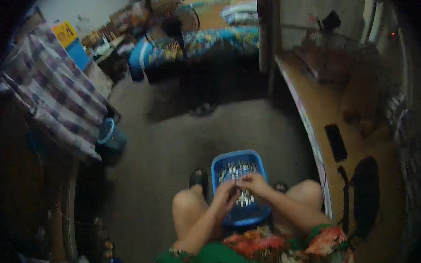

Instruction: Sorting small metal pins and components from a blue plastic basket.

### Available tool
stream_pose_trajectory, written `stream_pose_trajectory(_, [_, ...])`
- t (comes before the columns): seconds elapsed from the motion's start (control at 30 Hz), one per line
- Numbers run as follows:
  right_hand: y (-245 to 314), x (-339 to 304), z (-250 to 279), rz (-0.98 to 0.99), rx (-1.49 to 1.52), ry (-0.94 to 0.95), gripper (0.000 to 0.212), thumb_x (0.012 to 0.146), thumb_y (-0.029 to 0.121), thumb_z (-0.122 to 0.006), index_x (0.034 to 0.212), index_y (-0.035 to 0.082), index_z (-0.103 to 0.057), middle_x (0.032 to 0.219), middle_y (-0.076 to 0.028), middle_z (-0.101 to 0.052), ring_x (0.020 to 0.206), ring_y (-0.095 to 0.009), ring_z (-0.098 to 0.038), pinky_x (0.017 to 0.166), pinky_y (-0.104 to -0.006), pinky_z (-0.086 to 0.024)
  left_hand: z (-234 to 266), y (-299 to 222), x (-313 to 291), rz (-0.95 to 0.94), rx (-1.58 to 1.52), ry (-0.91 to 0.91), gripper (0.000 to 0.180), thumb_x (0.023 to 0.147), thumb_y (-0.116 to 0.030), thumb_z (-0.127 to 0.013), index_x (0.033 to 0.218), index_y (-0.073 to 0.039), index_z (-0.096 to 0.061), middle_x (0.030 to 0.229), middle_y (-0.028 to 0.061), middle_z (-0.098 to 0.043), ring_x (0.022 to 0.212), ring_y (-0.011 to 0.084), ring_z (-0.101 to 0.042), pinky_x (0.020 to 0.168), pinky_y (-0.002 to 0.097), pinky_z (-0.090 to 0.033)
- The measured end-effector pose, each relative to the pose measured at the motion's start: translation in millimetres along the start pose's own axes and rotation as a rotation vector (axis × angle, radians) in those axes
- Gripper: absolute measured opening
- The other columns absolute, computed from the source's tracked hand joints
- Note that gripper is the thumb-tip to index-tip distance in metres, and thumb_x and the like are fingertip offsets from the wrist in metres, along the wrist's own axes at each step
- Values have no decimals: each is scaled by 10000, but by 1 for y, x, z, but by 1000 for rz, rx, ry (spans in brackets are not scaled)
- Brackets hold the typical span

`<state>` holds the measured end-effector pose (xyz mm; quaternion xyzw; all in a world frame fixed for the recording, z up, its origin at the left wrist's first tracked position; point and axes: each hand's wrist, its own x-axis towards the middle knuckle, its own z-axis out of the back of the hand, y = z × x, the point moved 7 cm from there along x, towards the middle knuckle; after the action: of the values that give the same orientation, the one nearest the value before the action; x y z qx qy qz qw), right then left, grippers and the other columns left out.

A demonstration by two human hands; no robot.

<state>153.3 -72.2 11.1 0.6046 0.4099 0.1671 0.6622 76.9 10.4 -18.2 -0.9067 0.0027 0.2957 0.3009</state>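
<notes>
A blue plastic basket (240, 156) with a slotted bottom is between my knees. Over its middle, my left hand (225, 194) and my right hand (255, 183) meet at the fingertips. Both hands have their fingers pinched together. Whatever lies between them is too small and blurred to make out. Pale patches show across the basket's bottom; I cannot tell whether these are light through the slots or small pieces.
A bed with a blue patterned cover (201, 46) stands ahead. To the left, a checked cloth (61, 86) hangs above a bucket (112, 137). On the right, a wooden surface (309, 89) holds a dark phone-like slab (335, 142) and a dark oval object (366, 196).
</notes>
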Motion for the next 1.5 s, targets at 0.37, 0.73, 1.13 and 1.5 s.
stream_pose_trajectory(0.37, [-19,14,11,-258,498,46,150,826,170,-525,916,50,-519,680,-7,-479,516,-60,-392,392,-176,-292,-2,2,16,51,-72,74,226,850,-299,-505,849,-73,-510,718,46,-529,573,119,-483,475,216,-390])
stream_pose_trajectory(0.73, [-15,6,6,-300,449,72,139,838,149,-493,923,42,-517,703,-17,-527,503,-41,-431,364,-153,-295,3,1,14,12,-106,44,249,875,-288,-455,879,-44,-502,731,77,-550,549,126,-467,457,223,-358])
stream_pose_trajectory(1.13, [-18,10,2,-276,525,97,177,819,93,-501,984,29,-489,746,-39,-536,537,-58,-442,396,-155,-322,5,-3,14,-23,-87,39,221,870,-276,-464,871,-58,-494,750,65,-549,552,119,-468,457,223,-364])
stream_pose_trajectory(1.5, [-25,12,1,-288,502,105,154,818,136,-553,933,37,-527,741,-11,-541,546,-38,-434,414,-143,-325,2,-2,14,-9,-65,76,242,864,-286,-476,888,-48,-514,753,64,-559,599,117,-480,490,217,-378])
